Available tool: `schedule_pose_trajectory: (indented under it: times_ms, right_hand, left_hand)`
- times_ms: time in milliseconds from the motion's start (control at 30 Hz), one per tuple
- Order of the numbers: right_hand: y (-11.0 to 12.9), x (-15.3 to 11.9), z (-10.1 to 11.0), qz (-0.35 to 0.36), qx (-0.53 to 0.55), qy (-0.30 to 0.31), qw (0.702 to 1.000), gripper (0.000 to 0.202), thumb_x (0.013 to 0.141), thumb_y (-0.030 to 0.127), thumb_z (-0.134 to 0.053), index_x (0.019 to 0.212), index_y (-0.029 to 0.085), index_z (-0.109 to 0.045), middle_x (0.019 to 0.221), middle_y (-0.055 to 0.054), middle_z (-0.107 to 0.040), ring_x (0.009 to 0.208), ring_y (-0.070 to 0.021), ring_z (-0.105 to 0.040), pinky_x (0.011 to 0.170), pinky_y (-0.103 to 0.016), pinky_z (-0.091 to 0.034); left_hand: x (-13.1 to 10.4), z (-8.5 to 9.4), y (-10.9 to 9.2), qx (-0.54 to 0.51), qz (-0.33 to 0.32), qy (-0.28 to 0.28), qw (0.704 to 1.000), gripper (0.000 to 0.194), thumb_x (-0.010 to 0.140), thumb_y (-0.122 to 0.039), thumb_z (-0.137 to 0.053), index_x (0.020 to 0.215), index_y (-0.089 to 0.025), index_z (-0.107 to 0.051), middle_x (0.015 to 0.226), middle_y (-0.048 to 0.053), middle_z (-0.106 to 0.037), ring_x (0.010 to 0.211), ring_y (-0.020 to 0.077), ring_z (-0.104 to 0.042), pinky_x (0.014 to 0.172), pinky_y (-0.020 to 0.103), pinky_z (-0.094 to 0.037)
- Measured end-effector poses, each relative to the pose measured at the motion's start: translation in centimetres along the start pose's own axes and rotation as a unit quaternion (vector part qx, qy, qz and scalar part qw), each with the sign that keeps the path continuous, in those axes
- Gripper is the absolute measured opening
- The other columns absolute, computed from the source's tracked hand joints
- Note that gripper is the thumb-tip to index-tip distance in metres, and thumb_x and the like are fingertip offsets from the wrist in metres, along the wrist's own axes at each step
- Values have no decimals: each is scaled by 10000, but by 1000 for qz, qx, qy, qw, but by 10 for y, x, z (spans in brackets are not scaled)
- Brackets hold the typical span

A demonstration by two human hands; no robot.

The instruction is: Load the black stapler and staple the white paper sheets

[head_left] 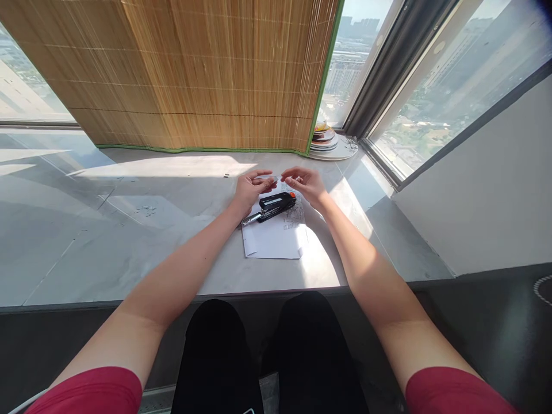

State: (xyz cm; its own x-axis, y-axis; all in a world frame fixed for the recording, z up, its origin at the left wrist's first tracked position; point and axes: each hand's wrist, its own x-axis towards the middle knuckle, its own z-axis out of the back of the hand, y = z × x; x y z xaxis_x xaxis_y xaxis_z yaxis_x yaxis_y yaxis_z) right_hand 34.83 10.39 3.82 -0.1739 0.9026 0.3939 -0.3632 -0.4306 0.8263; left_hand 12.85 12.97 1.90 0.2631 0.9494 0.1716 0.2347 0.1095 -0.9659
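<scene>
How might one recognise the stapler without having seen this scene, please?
Below the big bamboo blind, find the white paper on the pale ledge. The stapler lies on it, set apart by its black body and the orange spot at its right end.

A tan slatted bamboo blind (207, 75) with green fabric edging (325, 86) fills the upper middle of the frame. Just right of its lower corner I see a stack of round, pale-rimmed plates (324, 145), beside a dark metal window post (399, 63). Hazy buildings show through the glass at upper right, above a plain white wall (483, 201); a grey-and-white braided cord (544, 289) curls at the lower right edge.
</scene>
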Motion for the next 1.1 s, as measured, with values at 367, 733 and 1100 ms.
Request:
schedule_pose_trajectory:
  times_ms: [367,733,1100]
  right_hand:
    - [-2,2,-14,4,59,-25,998,581,750,771,-892,938,237,-763,903,-33,-743,690,-146,-542,580,-310,-354]
    - [-13,2,5,14,-90,-151,984,248,903,480,-779,990,251,-822,948,-78,-762,866,-257,-625,793,-427,-536]
    - [-58,-1,35,-109,-269,-144,946,285,753,119,-598,934,214,-797,954,-113,-785,929,-310,-707,953,-500,-596]
  left_hand:
    - [-2,-3,-5,29,-9,36,999,710,588,-683,-1027,1030,-177,-795,792,71,-825,832,253,-825,823,389,-671]
    - [4,0,-3,23,-14,-37,999,597,817,-753,-863,959,-187,-736,818,94,-811,788,244,-804,835,427,-656]
    - [18,69,-8,489,-46,-234,839,228,766,-58,-697,903,-237,-668,1126,180,-698,1228,438,-586,1047,607,-467]
